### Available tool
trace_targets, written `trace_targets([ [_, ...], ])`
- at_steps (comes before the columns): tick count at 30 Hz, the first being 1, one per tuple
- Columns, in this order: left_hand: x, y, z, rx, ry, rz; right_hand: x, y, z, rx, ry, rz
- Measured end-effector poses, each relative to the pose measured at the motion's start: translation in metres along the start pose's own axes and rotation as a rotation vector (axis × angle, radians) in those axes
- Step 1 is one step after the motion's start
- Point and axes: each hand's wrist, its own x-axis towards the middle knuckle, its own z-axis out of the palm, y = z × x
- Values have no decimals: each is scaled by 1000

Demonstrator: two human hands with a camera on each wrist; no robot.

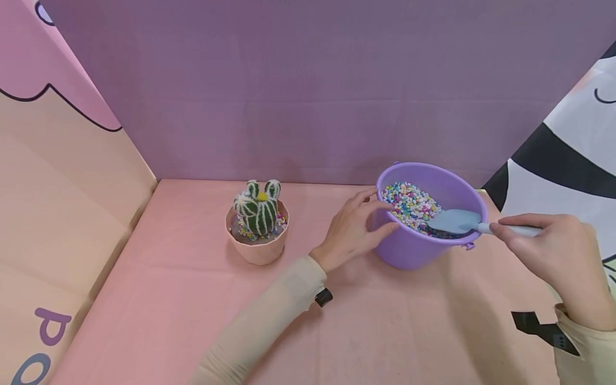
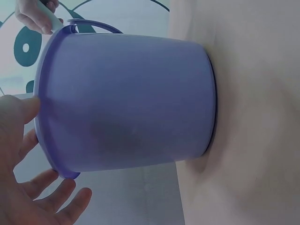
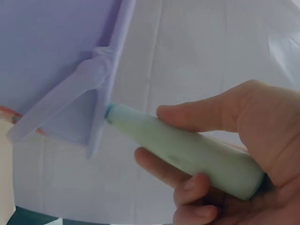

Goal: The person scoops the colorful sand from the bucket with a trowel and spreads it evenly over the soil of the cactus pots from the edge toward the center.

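Note:
My right hand (image 1: 563, 256) grips the pale handle of a small trowel (image 1: 454, 221), thumb along the top, fingers curled beneath. Its light-blue blade lies over the multicoloured pellets (image 1: 411, 203) inside a purple bucket (image 1: 414, 254), and the handle crosses the right rim. In the right wrist view, the handle (image 3: 187, 150) reaches the rim. My left hand (image 1: 353, 230) touches the bucket's left rim with spread fingers. From the left wrist, the thumb and some fingertips (image 2: 32, 108) meet the rim, while others stand apart from it. The bucket stands upright.
Left of the bucket, a green-and-white striped cactus (image 1: 260, 216) stands in a peach pot (image 1: 260, 251) with some pellets around its base. A pink cloth (image 1: 192, 299) covers the surface. Behind rises a purple backdrop (image 1: 289, 96), with printed panels at both sides.

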Motion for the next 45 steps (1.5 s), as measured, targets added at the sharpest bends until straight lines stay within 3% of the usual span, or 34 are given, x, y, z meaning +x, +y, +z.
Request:
trace_targets([
  [5, 3, -1, 0, 15, 0, 3, 8, -5, 3, -37, -58, -44],
  [9, 4, 0, -1, 6, 6, 16, 17, -12, 20, -18, -94, -66],
  [17, 5, -1, -3, -20, 29, 31, 24, -22, 64, 88, 12, -58],
  [20, 6, -1, -4, -30, 43, 34, 23, -25, 68, 104, 37, -43],
  [25, 7, -1, -4, -25, 46, 29, 19, -24, 64, 149, 11, -25],
  [31, 6, -1, -2, -1, 38, 24, 13, -11, 56, 254, 23, 74],
  [41, 5, 0, -2, -20, 48, 1, 5, 5, 57, 537, 170, 278],
  [45, 5, -1, -1, -12, 56, 6, 2, 5, 60, 604, 216, 316],
])
